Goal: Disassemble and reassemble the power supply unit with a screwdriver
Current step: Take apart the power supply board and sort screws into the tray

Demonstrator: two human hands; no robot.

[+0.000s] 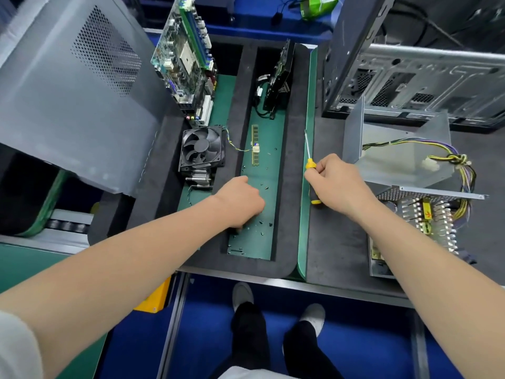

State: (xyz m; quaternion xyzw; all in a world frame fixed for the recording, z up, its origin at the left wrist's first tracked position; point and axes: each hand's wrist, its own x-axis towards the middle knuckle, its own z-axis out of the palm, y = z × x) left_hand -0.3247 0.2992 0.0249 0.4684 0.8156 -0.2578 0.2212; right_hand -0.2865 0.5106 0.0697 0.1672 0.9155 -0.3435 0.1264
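My right hand (337, 181) grips a yellow-handled screwdriver (310, 163), its thin shaft pointing away from me over the green strip. My left hand (241, 202) reaches down into the green-floored slot of the black foam tray (291, 187), fingers curled among several small black screws (262, 222); whether it pinches one is hidden. To the right lies the opened power supply (418, 222), its circuit board and heat sinks exposed, yellow and purple cables (461, 170) trailing. Its grey metal cover (401, 157) stands behind it.
A cooler fan (202, 147) and an upright motherboard (185, 56) sit in the left slot. A RAM stick (255, 144) and a black card (281, 77) occupy the middle slot. A grey case panel (73, 86) leans at left; the computer chassis (410, 77) stands back right.
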